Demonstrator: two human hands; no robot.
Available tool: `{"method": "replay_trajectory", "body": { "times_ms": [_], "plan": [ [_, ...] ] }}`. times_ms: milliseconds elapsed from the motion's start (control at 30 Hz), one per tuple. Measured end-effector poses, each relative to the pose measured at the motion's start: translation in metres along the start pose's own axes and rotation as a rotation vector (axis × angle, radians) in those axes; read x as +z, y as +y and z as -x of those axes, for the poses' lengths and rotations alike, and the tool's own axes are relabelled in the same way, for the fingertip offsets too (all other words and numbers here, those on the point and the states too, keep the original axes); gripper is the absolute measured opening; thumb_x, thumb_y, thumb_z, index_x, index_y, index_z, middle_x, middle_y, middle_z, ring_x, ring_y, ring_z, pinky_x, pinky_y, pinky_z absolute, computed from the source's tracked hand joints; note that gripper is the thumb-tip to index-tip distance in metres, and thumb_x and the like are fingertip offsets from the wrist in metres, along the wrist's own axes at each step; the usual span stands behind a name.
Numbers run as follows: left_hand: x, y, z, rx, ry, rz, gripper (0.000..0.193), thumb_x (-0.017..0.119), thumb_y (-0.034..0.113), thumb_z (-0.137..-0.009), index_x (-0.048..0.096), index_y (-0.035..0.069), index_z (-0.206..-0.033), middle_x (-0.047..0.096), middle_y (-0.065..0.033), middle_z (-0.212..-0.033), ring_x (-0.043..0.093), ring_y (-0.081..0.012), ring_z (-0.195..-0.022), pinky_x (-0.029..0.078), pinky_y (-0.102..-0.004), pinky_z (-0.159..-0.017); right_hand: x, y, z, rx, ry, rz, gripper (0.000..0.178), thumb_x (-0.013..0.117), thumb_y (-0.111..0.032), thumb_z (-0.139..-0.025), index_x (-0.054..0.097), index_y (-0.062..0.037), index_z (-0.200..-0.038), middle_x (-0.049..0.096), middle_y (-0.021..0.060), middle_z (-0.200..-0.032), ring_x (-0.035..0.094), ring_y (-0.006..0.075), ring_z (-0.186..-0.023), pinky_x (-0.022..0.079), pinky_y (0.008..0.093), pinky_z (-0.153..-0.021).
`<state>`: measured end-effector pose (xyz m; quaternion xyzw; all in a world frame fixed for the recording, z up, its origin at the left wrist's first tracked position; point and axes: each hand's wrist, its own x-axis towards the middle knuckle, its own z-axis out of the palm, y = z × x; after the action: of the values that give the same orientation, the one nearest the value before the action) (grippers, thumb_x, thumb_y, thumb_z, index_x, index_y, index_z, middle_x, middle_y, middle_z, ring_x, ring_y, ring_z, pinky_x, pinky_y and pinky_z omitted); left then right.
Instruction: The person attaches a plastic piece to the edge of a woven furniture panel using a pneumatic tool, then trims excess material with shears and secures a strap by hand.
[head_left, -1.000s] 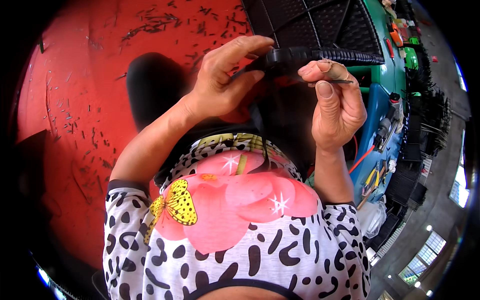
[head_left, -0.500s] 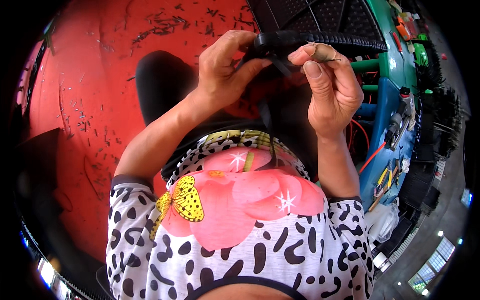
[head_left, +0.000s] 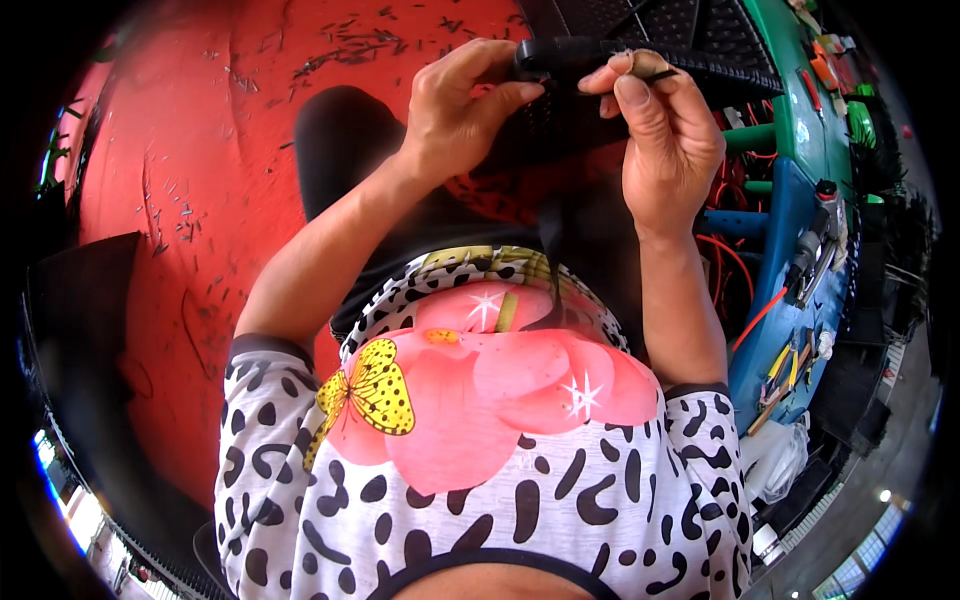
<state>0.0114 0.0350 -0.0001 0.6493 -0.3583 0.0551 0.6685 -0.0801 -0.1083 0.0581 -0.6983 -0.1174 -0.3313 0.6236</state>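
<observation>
A large black woven panel (head_left: 690,25) with a thick, strip-wrapped rim (head_left: 565,55) stands in front of me. My left hand (head_left: 455,115) is closed on the rounded end of this rim, thumb below and fingers behind. To the right, my right hand (head_left: 665,145) is raised close to the rim, thumb and forefinger pinched together. A thin black strip (head_left: 660,75) shows between its fingers. A tan wrap covers one fingertip. Below, a loose black strip (head_left: 550,245) hangs down to my lap.
Red flooring (head_left: 230,190) lies to the left, scattered with short black offcuts. On my right stands a blue and green bench (head_left: 785,200) carrying pliers (head_left: 785,362), a dark hand tool (head_left: 808,250) and a red cord (head_left: 760,318). A clear plastic bag (head_left: 778,458) sits at its near end.
Both hands and the rim sit slightly higher in view. My right hand's fingers have shifted on the strip; the view itself has also moved a little.
</observation>
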Motion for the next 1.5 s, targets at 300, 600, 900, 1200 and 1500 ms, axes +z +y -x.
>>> {"method": "replay_trajectory", "body": {
  "times_ms": [300, 600, 900, 1200, 1500],
  "plan": [
    [-0.010, -0.017, -0.015, -0.213, -0.057, 0.214, 0.031, 0.075, 0.011, -0.076, 0.064, 0.002, -0.104, 0.069, -0.0063, -0.085, 0.062, -0.0086, -0.073, 0.050, -0.0232, -0.066, 0.010, 0.020, -0.017, 0.032, 0.053, 0.140, 0.015, 0.056, -0.012, -0.093, 0.062, 0.0024, -0.093, 0.063, 0.0063, -0.082, 0.058, 0.0109, -0.071, 0.042, 0.0217, -0.063],
    [-0.013, -0.018, -0.035, -0.216, -0.017, -0.100, 0.032, 0.074, 0.014, -0.078, 0.064, 0.000, -0.104, 0.070, -0.0085, -0.089, 0.064, -0.0104, -0.073, 0.052, -0.0248, -0.068, 0.005, 0.010, -0.072, -0.040, -0.191, 0.586, 0.015, 0.067, -0.012, -0.080, 0.061, 0.0019, -0.077, 0.059, 0.0114, -0.067, 0.058, 0.0152, -0.063, 0.043, 0.0305, -0.057],
    [-0.025, -0.034, -0.045, -0.177, -0.075, -0.124, 0.026, 0.071, 0.017, -0.081, 0.066, 0.002, -0.102, 0.069, -0.0054, -0.083, 0.061, -0.0081, -0.072, 0.049, -0.0226, -0.067, 0.008, 0.031, -0.097, 0.075, -0.264, 0.668, 0.023, 0.065, -0.021, -0.078, 0.061, 0.0009, -0.074, 0.057, 0.0146, -0.062, 0.060, 0.0208, -0.060, 0.043, 0.0344, -0.056],
    [-0.030, -0.034, -0.053, -0.244, -0.118, -0.145, 0.025, 0.070, 0.018, -0.081, 0.068, 0.005, -0.102, 0.068, -0.0020, -0.080, 0.059, -0.0064, -0.072, 0.048, -0.0229, -0.067, 0.012, 0.045, -0.110, 0.066, -0.312, 0.760, 0.024, 0.066, -0.024, -0.076, 0.063, -0.0010, -0.071, 0.062, 0.0146, -0.063, 0.063, 0.0270, -0.062, 0.046, 0.0382, -0.058],
    [-0.039, -0.047, -0.056, -0.126, -0.236, 0.195, 0.007, 0.065, 0.005, -0.085, 0.060, 0.001, -0.086, 0.056, -0.0006, -0.074, 0.052, -0.0080, -0.068, 0.043, -0.0226, -0.063, 0.015, 0.055, -0.115, 0.062, -0.334, 0.758, 0.023, 0.066, -0.024, -0.076, 0.064, -0.0011, -0.071, 0.063, 0.0152, -0.065, 0.064, 0.0276, -0.063, 0.047, 0.0385, -0.059]
  ]
}}
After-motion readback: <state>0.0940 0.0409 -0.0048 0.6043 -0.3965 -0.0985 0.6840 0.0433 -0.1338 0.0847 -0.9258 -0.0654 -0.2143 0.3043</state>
